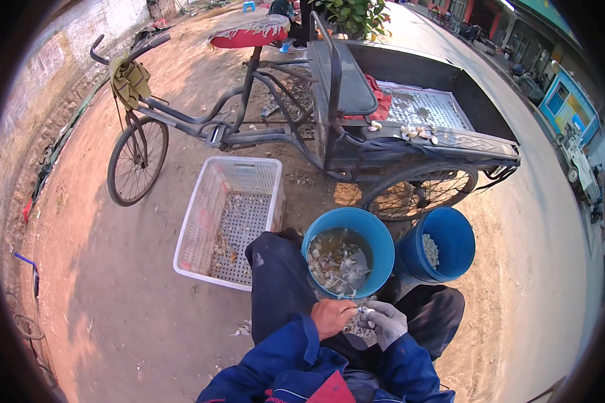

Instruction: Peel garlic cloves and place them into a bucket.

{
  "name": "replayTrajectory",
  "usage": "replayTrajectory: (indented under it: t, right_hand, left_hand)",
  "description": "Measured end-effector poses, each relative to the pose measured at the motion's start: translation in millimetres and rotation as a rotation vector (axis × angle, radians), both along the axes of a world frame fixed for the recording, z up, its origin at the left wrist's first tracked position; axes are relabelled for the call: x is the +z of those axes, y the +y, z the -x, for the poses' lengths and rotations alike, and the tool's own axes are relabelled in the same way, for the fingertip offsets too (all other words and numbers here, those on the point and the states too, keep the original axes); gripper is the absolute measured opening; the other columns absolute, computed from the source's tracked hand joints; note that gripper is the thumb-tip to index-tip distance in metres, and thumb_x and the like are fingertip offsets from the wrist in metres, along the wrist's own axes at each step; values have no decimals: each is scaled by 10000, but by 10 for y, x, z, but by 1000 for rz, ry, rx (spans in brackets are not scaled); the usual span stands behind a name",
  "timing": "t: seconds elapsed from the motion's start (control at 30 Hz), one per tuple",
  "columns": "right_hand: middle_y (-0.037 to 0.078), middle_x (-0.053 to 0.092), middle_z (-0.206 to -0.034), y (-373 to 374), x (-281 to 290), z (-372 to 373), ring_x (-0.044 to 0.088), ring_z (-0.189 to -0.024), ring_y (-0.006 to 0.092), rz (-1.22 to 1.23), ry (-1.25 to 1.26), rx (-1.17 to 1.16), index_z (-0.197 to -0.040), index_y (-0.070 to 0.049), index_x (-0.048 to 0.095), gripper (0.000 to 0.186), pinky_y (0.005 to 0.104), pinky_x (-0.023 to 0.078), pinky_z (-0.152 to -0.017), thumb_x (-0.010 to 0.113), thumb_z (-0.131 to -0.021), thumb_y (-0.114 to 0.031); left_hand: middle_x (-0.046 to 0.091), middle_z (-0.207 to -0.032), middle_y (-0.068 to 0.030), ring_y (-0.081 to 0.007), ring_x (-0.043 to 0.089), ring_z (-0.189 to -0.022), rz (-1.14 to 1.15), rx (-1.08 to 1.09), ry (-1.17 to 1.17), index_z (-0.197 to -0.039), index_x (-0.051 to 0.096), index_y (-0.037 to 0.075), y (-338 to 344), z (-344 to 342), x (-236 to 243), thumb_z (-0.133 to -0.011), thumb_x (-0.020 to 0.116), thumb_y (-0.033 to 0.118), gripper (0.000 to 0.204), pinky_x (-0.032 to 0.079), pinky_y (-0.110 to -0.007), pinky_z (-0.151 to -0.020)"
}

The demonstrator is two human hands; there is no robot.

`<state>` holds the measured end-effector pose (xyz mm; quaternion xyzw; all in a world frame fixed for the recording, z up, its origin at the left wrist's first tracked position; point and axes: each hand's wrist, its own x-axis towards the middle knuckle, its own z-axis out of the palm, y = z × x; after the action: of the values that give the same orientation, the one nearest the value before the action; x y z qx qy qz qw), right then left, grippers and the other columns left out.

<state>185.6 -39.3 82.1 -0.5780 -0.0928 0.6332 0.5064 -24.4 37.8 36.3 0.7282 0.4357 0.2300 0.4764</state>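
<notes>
My bare left hand (pixel 331 317) is closed around something small and thin that I cannot make out, touching my right hand (pixel 386 322). That hand wears a pale glove and pinches a small white garlic piece (pixel 365 314). Just beyond them is a blue bucket (pixel 386 250) with murky water and pale, stemmed garlic pieces (pixel 336 262). To its right stands a darker blue bucket (pixel 454 265) holding peeled white cloves (pixel 430 250). Scraps lie below my hands between my dark-trousered legs.
A white plastic crate (pixel 191 262) with scraps stands left of the buckets. A cargo tricycle (pixel 356 114) spans the space ahead, with garlic pieces on its bed edge. A wall runs along the left, a road (pixel 558 269) along the right. A person (pixel 282 17) is behind the saddle.
</notes>
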Motion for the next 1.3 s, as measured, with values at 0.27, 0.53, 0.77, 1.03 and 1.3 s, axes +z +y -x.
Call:
replayTrajectory:
  t: [0.27, 0.53, 0.77, 1.03, 1.3]
  right_hand:
    - [142, 779, -1038, -39, -114, 20, 776, -865, 195, 23, -35, 19, -1347, 61, 706, 313, 359, 697, -784, 761, -1041, 26]
    - [125, 779, -1001, -74, -175, 1, 761, -842, 181, 33, -85, 35, -1321, 61, 731, 311, 350, 695, -779, 804, -1025, -4]
    - [116, 775, -935, -106, -268, -37, 734, -793, 160, 0, -85, 49, -1294, 70, 744, 301, 366, 705, -790, 822, -1017, -19]
    - [121, 777, -943, -106, -307, -67, 742, -788, 175, 26, -81, 43, -1284, 80, 742, 312, 389, 712, -791, 841, -1013, -38]
    - [120, 769, -933, -121, -318, -82, 733, -777, 171, 14, -74, 43, -1289, 86, 736, 320, 394, 713, -788, 841, -1010, -32]
  left_hand:
    - [825, -998, -155, -380, 796, -921, 5, -3, -13, -1171, 856, 112, 10, 29, 27, -1033, 733, 354, 305, 613, -472, -824]
    - [826, -995, -156, -380, 797, -919, 2, -1, -22, -1168, 859, 106, -10, 26, 44, -1028, 737, 357, 312, 614, -472, -824]
    - [828, -991, -152, -370, 799, -907, 18, -9, -19, -1174, 860, 99, -6, 12, 48, -1029, 736, 353, 317, 616, -463, -826]
    - [827, -976, -146, -361, 800, -894, 28, -12, -21, -1176, 860, 102, 5, -7, 82, -1028, 737, 352, 316, 617, -458, -815]
    - [839, -1047, -146, -404, 799, -1007, 50, -10, 3, -1162, 862, 155, -6, -12, 29, -1052, 708, 413, 321, 619, -506, -892]
